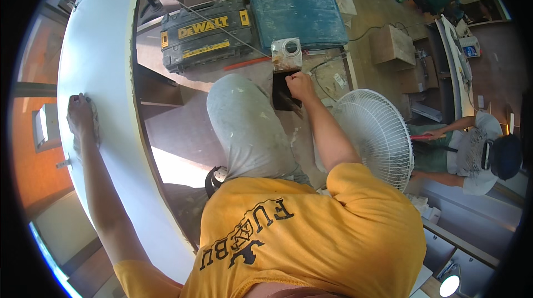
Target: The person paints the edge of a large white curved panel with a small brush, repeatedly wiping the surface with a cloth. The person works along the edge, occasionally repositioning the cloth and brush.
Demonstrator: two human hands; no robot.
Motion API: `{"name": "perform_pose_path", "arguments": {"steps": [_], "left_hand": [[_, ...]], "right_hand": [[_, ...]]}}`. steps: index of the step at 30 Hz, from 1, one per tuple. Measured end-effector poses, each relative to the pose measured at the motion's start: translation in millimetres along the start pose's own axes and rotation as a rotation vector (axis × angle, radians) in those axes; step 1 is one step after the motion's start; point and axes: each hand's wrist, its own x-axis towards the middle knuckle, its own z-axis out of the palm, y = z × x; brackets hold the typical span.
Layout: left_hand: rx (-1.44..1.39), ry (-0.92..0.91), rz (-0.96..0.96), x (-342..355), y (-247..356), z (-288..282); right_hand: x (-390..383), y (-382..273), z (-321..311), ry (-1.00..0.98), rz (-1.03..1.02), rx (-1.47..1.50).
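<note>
My left hand rests on the white face of a long panel at the left. Its fingers are curled around a crumpled, pale cloth, which is pressed to that face. My right hand is closed in front of me, over a dark, open-topped rectangular container. Whatever the right fingers may hold is hidden. Just beyond this container is a clear, stained plastic tub with a round opening.
A black tool case and a teal case lie ahead, with a red stick nearby. A white-caged fan stands at my right. Another person works beyond it. Cardboard boxes and cables are farther back.
</note>
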Motion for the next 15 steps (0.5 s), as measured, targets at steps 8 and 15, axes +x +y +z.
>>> {"name": "perform_pose_path", "arguments": {"steps": [8,15], "left_hand": [[-0.002,0.017,0.012,-2,-4,-2],[0.002,0.022,0.007,-1,-2,1]], "right_hand": [[3,-19,-16,-0.219,0.142,0.039],[3,-20,-21,-0.262,0.137,-0.029]]}}
